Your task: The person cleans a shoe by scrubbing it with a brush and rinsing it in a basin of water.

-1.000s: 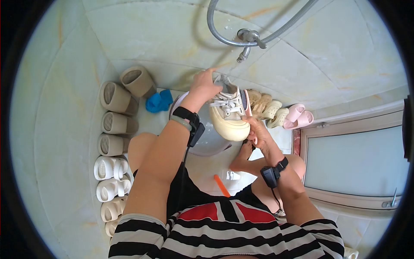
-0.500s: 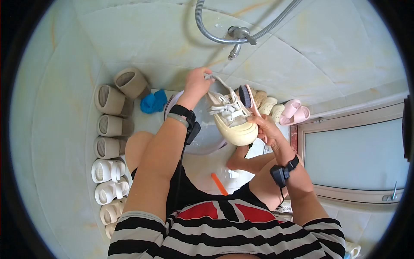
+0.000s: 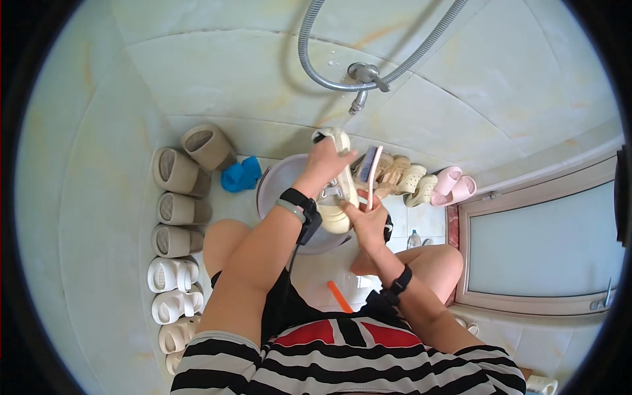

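A cream lace-up sneaker is held above a pale basin, its toe pointing toward me. My left hand is closed around the shoe's upper near the ankle opening, hiding most of the laces. In my right hand is a scrub brush with a pinkish-white handle and dark bristles, standing upright beside the shoe. The thumb of that hand touches the sneaker's side near the toe. The bristles face the shoe but are apart from it.
A faucet with a metal hose is on the wall ahead. Brown slippers and white sandals line the left wall. Clogs and pink slippers stand at right. A blue bundle lies left of the basin.
The sneaker has turned sideways, and my left hand has shifted from its tongue or collar onto the upper. My right hand has moved left and down, with the brush now more upright.
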The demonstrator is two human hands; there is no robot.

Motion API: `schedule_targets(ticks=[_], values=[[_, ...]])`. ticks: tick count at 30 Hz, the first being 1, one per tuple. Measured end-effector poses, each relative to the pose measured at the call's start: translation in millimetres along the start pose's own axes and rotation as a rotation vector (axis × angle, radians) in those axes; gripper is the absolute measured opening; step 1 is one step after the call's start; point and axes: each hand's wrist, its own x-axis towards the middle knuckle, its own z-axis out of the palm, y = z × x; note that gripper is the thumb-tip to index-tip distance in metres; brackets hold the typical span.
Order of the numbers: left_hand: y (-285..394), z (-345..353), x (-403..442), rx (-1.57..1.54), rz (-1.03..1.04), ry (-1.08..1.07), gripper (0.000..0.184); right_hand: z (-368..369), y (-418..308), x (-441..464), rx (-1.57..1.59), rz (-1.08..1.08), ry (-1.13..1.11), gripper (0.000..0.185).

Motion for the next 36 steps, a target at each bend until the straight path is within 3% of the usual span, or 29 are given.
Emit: schedule_targets(ticks=[1,2,4,5,7,8,12,14,15,16,18,20,22,23,26,27,30,31,32,36], values=[[-8.5,3.7,6.0,-0.198,0.005,0.040,0.034,7.0,-3.4,-7.2,0.048,0.004,-0.001,0.053],[-16.5,9.0,10.3,-0.197,0.001,0.040,0.034,10.6,-0.6,-8.3,0.048,0.007,-0.003,0.053],[-20.5,11.6,14.0,-0.644,-0.137,0.049,0.025,15.8,0.5,-10.7,0.047,-0.068,-0.027,0.053],[-22.6,11.7,16.3,-0.644,-0.138,0.047,0.025,11.6,-1.8,-11.9,-0.084,-0.143,-0.099,0.053],[-25.6,10.8,16.6,-0.986,-0.302,-0.032,0.027,2.7,-1.1,-6.0,-0.213,-0.232,-0.151,0.050],[-26.5,11.9,16.7,-0.989,-0.302,-0.040,0.027,-2.1,-2.1,-1.1,-0.344,-0.325,-0.205,0.047],[-19.7,15.8,14.6,-1.199,-0.288,-0.192,0.027,-13.4,-46.6,-4.2,-0.402,-0.293,-0.154,0.045],[-10.0,10.9,12.2,-1.479,-0.471,-0.198,0.050,-10.8,-46.3,1.9,-0.408,-0.403,-0.153,0.045],[-9.3,10.3,9.8,-1.390,-0.431,-0.286,0.079,-8.0,-49.1,5.6,-0.610,-0.422,-0.195,0.044],[-15.1,15.1,13.7,-1.391,-0.434,-0.293,0.079,-4.2,-54.2,10.4,-0.816,-0.437,-0.237,0.044],[-25.4,28.5,17.2,-1.292,-0.384,-0.125,0.087,8.1,-66.4,32.7,-0.919,-0.484,-0.235,0.039],[-6.8,15.1,7.4,-1.388,-0.413,-0.199,0.092,17.4,-66.4,60.5,-0.918,-0.613,-0.160,0.041],[-12.3,12.6,13.8,-1.143,-0.387,-0.222,0.098,19.9,-67.7,67.7,-0.895,-0.602,-0.136,0.043],[-14.7,12.0,15.8,-1.186,-0.408,-0.231,0.101,20.5,-66.6,67.0,-0.875,-0.594,-0.114,0.046],[-17.1,9.8,17.4,-1.280,-0.398,-0.180,0.102,13.9,-27.2,31.6,-0.801,-0.761,-0.132,0.049],[-10.3,4.0,13.1,-1.315,-0.355,-0.204,0.104,11.6,-47.9,6.7,-0.898,-0.587,-0.223,0.050],[-19.5,17.2,9.9,-1.110,-0.275,-0.153,0.104,19.3,-63.6,37.3,-1.000,-0.597,-0.185,0.051],[1.8,-1.4,0.7,-1.285,-0.269,-0.227,0.100,21.0,-59.5,64.2,-1.036,-0.609,-0.206,0.063],[-2.2,0.2,-0.5,-1.282,-0.274,-0.230,0.100,21.0,-59.1,62.7,-1.033,-0.603,-0.205,0.063],[-12.8,-4.8,13.2,-1.081,-0.420,-0.188,0.091,29.7,-74.1,23.1,-1.057,-0.516,-0.188,0.064]])
